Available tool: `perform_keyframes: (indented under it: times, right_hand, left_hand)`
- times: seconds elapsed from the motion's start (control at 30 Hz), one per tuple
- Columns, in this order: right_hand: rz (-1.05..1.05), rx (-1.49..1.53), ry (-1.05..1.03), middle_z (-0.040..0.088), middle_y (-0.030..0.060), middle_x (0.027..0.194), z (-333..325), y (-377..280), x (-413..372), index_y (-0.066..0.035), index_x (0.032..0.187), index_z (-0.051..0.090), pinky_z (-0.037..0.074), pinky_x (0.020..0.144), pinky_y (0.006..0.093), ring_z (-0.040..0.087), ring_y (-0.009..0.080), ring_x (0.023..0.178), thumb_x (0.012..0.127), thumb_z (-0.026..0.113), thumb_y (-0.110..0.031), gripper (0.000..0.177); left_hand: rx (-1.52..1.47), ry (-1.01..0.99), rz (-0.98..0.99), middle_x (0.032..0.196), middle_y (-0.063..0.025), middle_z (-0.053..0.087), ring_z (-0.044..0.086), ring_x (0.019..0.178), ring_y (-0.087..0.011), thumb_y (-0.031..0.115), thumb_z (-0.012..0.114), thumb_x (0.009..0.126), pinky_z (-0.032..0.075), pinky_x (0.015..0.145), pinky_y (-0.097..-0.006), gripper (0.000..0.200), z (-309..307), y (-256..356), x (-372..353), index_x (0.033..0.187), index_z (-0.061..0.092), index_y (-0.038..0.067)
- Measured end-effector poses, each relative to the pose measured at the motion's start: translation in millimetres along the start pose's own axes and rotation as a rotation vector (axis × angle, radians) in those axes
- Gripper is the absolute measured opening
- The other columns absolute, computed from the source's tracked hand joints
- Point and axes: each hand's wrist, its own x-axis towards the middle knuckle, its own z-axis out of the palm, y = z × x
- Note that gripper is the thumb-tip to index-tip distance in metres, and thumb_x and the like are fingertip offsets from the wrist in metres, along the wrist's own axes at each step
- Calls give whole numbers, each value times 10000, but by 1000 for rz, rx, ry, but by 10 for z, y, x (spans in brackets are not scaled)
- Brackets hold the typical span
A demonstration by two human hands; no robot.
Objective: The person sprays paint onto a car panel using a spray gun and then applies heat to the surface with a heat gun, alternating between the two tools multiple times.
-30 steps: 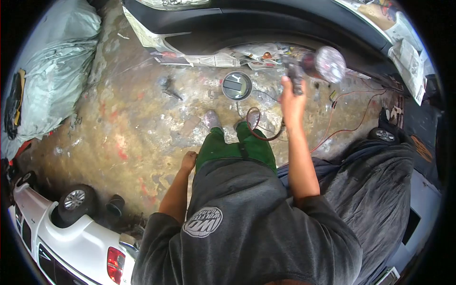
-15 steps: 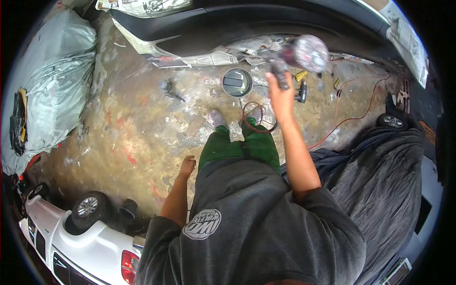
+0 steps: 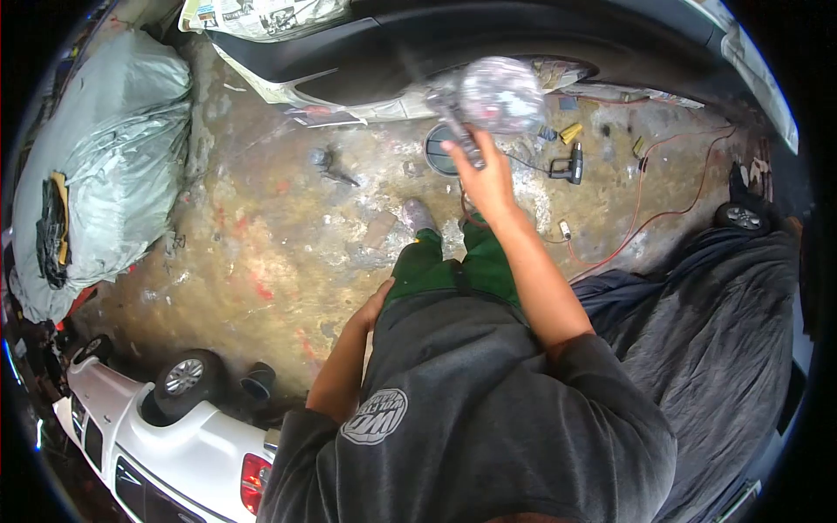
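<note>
My right hand is wrapped round the handle of a spray gun, raised in front of a black car body panel. The gun's large, shiny paint cup is smeared by motion. A faint dark streak shows at the gun's front. Masking newspaper runs along the panel's lower edge, partly behind the gun. My left hand rests against the side of my green trousers, holding nothing visible; its fingers lie along the cloth and are only partly seen.
Beneath the gun, a round pan stands on the floor. Right of it lie a black pistol-shaped tool and red hose. A small grey tool lies left. Covered bulks and a white vehicle flank the floor.
My right hand has swept the spray gun leftward along the panel. My left hand has come in against my thigh. The whole view has shifted slightly.
</note>
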Motion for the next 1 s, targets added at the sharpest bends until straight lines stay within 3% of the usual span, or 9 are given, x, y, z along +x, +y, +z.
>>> perform_keyframes:
  times: [0.1,0.2,0.3,0.37,0.5,0.6,0.77,0.87,1.0]
  right_hand:
    - [-77,-31,-146,714,187,1206,98,-34,-17,-66,1291,647,514,974,403,671,373,1163,918,772,-386,507]
    - [-127,45,-113,707,233,1181,9,-12,0,-80,1256,637,545,911,476,672,433,1107,939,740,-387,453]
    - [91,92,-32,714,232,1172,-219,164,57,-59,1258,633,533,918,439,694,389,1096,934,749,-419,497]
    - [82,101,128,730,206,1146,-408,415,113,-7,1252,623,515,939,410,696,342,1081,934,761,-410,531]
    - [220,361,394,672,65,853,-931,524,150,-2,1133,603,520,593,315,635,156,657,959,749,-294,369]
    - [122,371,614,613,41,771,-1095,556,170,-25,1061,566,451,477,271,538,92,527,975,727,-258,296]
    - [162,363,561,606,42,778,-930,548,216,-15,1081,558,467,501,280,549,106,549,977,728,-272,325]
    - [240,295,355,678,101,823,-597,375,192,3,1140,578,519,577,362,630,183,621,967,737,-353,426]
    - [129,129,126,739,262,1033,126,206,173,-28,1259,594,543,832,493,723,442,963,943,731,-456,550]
  left_hand:
    - [114,74,-33,1520,-134,508,538,1340,-262,651,530,984,447,1110,-411,848,56,67,-159,1606,322,113]
    - [189,104,24,1536,-139,483,532,1346,-263,646,538,982,443,1114,-412,848,216,161,-279,1614,303,132]
    - [134,53,29,1494,-133,520,552,1315,-254,612,545,995,453,1097,-401,789,220,174,-247,1588,352,128]
    - [75,6,47,1464,-124,544,568,1287,-246,586,550,1003,465,1080,-395,742,166,130,-161,1560,395,122]
    - [31,3,32,1402,-107,592,602,1221,-229,563,552,1014,482,1047,-385,664,119,104,-103,1499,470,117]
    - [34,2,44,1375,-101,612,615,1198,-224,572,545,1016,485,1039,-377,656,162,125,-131,1483,489,114]
    - [31,12,45,1403,-107,596,619,1196,-225,598,542,1009,485,1042,-373,706,163,82,-126,1508,464,103]
    - [-19,58,113,1355,-138,660,673,1149,-254,577,556,1009,514,1039,-380,681,34,-68,17,1459,545,66]
    - [-84,3,111,1482,-118,523,552,1298,-229,601,547,1006,448,1094,-377,788,73,-126,-25,1560,386,64]
